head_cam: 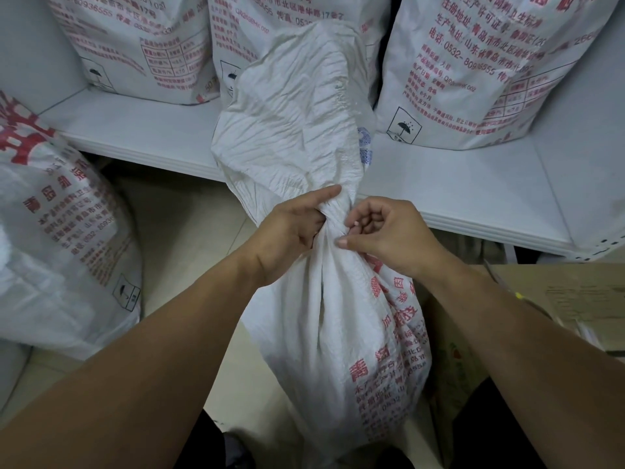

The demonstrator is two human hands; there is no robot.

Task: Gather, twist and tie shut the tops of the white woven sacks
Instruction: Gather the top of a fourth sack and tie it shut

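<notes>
White woven sack (338, 333) is standing on the pale tiled floor (189, 214) before a white shelf (135, 130); left grip (291, 228) is clenching its gathered neck, right grip (382, 235) pinching it.

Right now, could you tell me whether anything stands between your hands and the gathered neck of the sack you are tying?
Nothing visible does. The left hand grips the twisted neck of the sack, and the right hand sits against it on the other side, thumb touching the fabric.
</notes>
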